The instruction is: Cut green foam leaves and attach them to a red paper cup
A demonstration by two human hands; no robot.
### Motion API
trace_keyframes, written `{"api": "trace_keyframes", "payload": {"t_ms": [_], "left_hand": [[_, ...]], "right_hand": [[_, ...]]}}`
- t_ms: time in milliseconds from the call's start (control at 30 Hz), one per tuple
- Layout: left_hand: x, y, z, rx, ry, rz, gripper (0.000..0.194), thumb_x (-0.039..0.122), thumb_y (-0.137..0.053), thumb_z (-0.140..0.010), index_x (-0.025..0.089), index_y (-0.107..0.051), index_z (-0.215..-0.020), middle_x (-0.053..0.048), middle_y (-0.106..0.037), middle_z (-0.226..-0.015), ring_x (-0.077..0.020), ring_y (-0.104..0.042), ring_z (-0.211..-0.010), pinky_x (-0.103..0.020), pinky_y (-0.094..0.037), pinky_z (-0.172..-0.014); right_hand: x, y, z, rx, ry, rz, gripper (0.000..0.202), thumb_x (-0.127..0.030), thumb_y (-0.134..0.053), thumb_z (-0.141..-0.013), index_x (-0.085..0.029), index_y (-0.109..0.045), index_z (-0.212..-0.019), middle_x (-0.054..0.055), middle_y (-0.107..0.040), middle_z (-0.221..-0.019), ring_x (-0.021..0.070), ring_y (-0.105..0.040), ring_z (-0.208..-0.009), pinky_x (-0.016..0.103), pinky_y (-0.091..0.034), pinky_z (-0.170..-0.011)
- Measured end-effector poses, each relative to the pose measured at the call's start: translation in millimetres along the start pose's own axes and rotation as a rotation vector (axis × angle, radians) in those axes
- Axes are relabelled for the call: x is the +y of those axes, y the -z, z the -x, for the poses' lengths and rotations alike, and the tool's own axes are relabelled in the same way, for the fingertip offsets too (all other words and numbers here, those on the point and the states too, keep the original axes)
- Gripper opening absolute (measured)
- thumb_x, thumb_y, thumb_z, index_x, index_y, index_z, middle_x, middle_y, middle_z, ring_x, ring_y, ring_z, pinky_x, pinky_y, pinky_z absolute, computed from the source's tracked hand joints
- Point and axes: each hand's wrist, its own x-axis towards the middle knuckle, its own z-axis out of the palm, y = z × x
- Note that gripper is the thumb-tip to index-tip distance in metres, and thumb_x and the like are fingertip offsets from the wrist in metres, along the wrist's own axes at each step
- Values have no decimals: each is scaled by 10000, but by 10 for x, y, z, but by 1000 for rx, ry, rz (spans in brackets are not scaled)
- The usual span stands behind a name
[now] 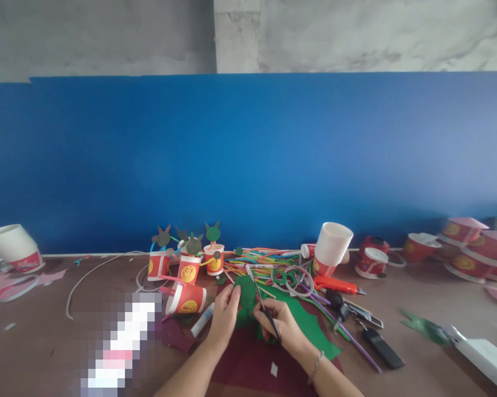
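Between thumb and fingers my left hand (pixel 225 315) pinches a piece of green paper (pixel 245 290) with a rounded outline. My right hand (pixel 279 322) is closed around a pair of scissors (pixel 266 312), whose blades point up and away beside the green paper's right edge. Whether the blades touch the paper is hard to make out. Under and to the right of my hands lies a larger green sheet (pixel 310 322) with cut edges. Dark red paper (pixel 235 369) is spread beneath it, with a small white scrap (pixel 274 369) on top.
Red paper cups (pixel 214 261) with animal-head cutouts stand behind my left hand; one cup (pixel 187 299) lies sideways. Behind lies a pile of straws (pixel 268 259). At right are stacked cups (pixel 332 245), an orange utility knife (pixel 337 285), keys (pixel 340 306) and a white-handled tool (pixel 484 350).
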Motion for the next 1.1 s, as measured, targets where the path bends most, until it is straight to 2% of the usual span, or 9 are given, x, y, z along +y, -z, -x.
{"api": "trace_keyframes", "payload": {"t_ms": [267, 633, 833, 1000, 1100], "left_hand": [[-89, 6, -21, 14, -8, 27, 383, 479, -500, -808, 204, -327, -605, 89, -235, -515, -61, -234, -440, -195, -185, -410], [-13, -12, 6, 57, 50, 76, 434, 541, -525, -770, 209, -296, -608, 96, -207, -524, -57, -232, -444, -174, -195, -399], [32, -33, 15, 96, 66, 69, 429, 581, -505, -764, 209, -341, -627, 102, -271, -484, -55, -304, -379, -166, -236, -359], [67, -36, 44, 36, 79, 5, 406, 588, -426, -803, 206, -407, -670, 69, -461, -430, -71, -368, -283, -178, -193, -298], [59, -34, 51, 37, 86, -6, 405, 591, -413, -809, 210, -406, -673, 68, -465, -390, -74, -364, -267, -172, -192, -287]], "right_hand": [[0, 25, -6, -12, -1, 20, 307, -432, -623, -709, -141, -556, -640, -61, -439, -364, 57, -385, -306, 169, -266, -334], [44, 32, -14, -24, 4, 32, 253, -374, -603, -725, -144, -545, -639, -68, -430, -360, 53, -381, -298, 161, -265, -329], [40, 22, -15, -27, -13, 34, 252, -376, -611, -712, -146, -543, -636, -68, -432, -362, 55, -382, -295, 163, -266, -323], [24, 21, -7, -31, -18, 52, 257, -378, -604, -712, -138, -554, -636, -69, -423, -352, 51, -368, -288, 161, -260, -319], [26, 19, -7, -30, -12, 63, 255, -375, -597, -716, -135, -557, -638, -70, -421, -353, 50, -373, -289, 157, -258, -320]]}}
